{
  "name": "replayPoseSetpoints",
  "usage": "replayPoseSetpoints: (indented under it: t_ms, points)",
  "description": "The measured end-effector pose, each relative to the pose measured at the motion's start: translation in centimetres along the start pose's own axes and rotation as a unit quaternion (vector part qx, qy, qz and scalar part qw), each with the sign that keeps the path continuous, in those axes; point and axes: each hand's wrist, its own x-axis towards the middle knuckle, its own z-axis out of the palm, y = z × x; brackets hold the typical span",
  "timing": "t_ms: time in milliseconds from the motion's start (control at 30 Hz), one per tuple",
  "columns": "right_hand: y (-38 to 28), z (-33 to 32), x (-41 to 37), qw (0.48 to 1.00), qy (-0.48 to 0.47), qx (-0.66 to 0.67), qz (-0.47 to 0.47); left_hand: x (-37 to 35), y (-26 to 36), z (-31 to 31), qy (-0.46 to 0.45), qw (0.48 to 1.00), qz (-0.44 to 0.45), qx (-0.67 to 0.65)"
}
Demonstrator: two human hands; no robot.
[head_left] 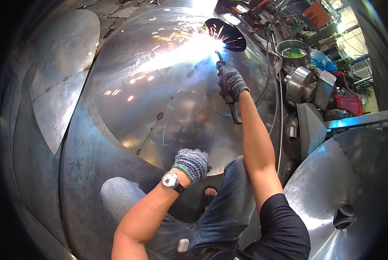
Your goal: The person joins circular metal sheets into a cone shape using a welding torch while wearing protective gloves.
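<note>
My right hand (234, 83), in a grey knitted glove, grips a welding torch (221, 65) with a ribbed cable neck at its back end. A bright arc burns at the torch tip, throwing orange sparks to the left, beside a dark round opening (234, 35) in a large curved metal sheet (189, 108). Close to the sheet's near edge, my left hand (192, 164) is curled into a fist in a striped glove. Whatever those fingers may hold is hidden. A line of weld spots (160, 116) crosses the sheet.
More cut metal sheets (68, 82) lie on the left. At the right sits another metal disc (328, 173) with a hole. Beyond are a metal pot (293, 51), steel cylinders (299, 82), a red plastic basket (349, 104) and a blue bag (323, 60). The torch cable (270, 73) curves rightward.
</note>
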Motion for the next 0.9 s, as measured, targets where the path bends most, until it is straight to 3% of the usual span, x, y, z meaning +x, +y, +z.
replayPoseSetpoints:
  t_ms: [133, 233, 300, 333, 400, 500, 633, 700, 833, 900]
  points:
    - [1.6, -0.4, 1.4, 0.997, -0.001, 0.031, 0.069, 0.0, 0.1, -0.2, -0.002, 1.000, -0.005, 0.001]
    - [1.2, -0.3, 1.3, 1.000, 0.005, 0.014, -0.002, -0.1, 0.1, -0.1, 0.004, 1.000, 0.002, -0.002]
    - [0.3, -0.8, 0.9, 0.979, -0.049, -0.198, -0.006, 0.0, 0.1, 0.0, 0.011, 1.000, 0.006, -0.003]
    - [1.1, -0.8, 1.2, 0.979, -0.049, -0.199, -0.005, 0.1, 0.0, 0.1, 0.011, 1.000, 0.007, -0.004]
    - [2.7, -0.4, 1.8, 0.997, -0.008, -0.015, -0.076, 0.2, -0.1, 0.6, 0.013, 1.000, 0.008, 0.014]
    - [3.7, -0.7, 2.5, 0.998, -0.024, -0.035, -0.041, 0.1, 0.0, 0.4, 0.016, 1.000, 0.011, 0.008]
    - [-0.5, -0.6, -0.1, 1.000, -0.022, -0.009, 0.016, 0.3, 0.0, 0.4, 0.007, 1.000, 0.006, 0.002]
    - [-1.9, -0.7, -0.7, 0.993, 0.010, 0.059, 0.102, 0.4, -0.1, 0.5, 0.009, 1.000, 0.014, 0.005]
    - [-0.6, -0.8, 0.1, 0.989, 0.011, 0.071, 0.132, 0.3, 0.1, 0.3, 0.010, 1.000, 0.013, 0.000]
    - [3.0, -0.7, 2.6, 0.987, -0.060, -0.150, -0.021, 0.3, 0.2, 0.2, 0.012, 1.000, 0.016, 0.003]
